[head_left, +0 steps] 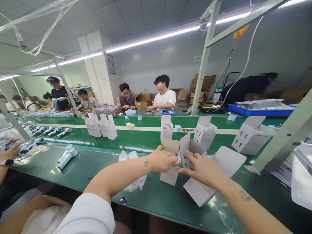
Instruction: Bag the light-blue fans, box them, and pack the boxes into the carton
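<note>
My left hand (164, 160) is closed on a small white carton (169, 177) with its top flaps up, its fingers at the upper edge. My right hand (204, 167) grips a neighbouring open carton (186, 143) that touches the first, thumb and fingers curled on its wall. Part of that box is hidden behind the fingers. Under my right wrist lies another white carton (201, 191), tilted, with a large flap (229, 159) raised. Left of the cartons, clear plastic bags with pale contents (133, 183) lie partly behind my left forearm.
Several filled cartons (205, 135) stand along the green conveyor (138, 144). A pale blue handheld device (68, 156) lies on the bench at left. A metal post (280, 139) and stacked papers (284, 172) are at right. Co-workers (164, 96) sit across; another person's hand (11, 152) is far left.
</note>
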A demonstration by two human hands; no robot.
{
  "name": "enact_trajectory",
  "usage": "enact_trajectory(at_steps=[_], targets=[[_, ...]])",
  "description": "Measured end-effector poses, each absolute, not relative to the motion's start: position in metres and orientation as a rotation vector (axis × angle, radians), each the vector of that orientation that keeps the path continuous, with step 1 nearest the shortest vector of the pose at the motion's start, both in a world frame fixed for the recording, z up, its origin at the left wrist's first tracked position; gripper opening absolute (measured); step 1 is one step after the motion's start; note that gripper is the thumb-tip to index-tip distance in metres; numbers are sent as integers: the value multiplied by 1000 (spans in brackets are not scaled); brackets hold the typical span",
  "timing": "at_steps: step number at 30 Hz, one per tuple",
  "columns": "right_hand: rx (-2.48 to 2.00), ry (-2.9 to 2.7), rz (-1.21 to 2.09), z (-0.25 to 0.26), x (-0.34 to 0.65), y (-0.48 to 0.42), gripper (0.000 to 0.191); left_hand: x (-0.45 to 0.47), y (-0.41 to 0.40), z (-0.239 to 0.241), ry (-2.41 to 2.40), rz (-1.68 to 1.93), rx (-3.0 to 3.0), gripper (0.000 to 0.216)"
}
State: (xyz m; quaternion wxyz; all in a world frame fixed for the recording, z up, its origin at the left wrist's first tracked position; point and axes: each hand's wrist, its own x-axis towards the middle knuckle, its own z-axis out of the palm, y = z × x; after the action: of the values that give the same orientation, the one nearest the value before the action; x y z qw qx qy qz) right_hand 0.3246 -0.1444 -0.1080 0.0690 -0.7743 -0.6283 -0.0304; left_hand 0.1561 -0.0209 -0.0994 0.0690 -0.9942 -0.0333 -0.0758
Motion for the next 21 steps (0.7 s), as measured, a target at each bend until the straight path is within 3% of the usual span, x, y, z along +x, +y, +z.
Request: enact_trajectory(at_steps=[5, 10, 14, 18, 21], targets=[[-2304, -1943, -143, -110, 336, -153, 40, 147, -26, -84, 72, -53, -2881, 47], [-2368, -1772, 3, -101, 342, -146, 44, 145, -6, -64, 152, 207, -2873, 59], [-2370, -1925, 60, -93, 333, -142, 58, 156, 6, -49, 112, 469, -3011, 76], [-2241, -1915, 215, -91, 321, -146, 86, 167, 2, -45, 141, 566, -2966, 62], [-2143, -1903, 235, -92, 317, -148, 93, 169, 5, -47, 167, 546, -3099, 66]])
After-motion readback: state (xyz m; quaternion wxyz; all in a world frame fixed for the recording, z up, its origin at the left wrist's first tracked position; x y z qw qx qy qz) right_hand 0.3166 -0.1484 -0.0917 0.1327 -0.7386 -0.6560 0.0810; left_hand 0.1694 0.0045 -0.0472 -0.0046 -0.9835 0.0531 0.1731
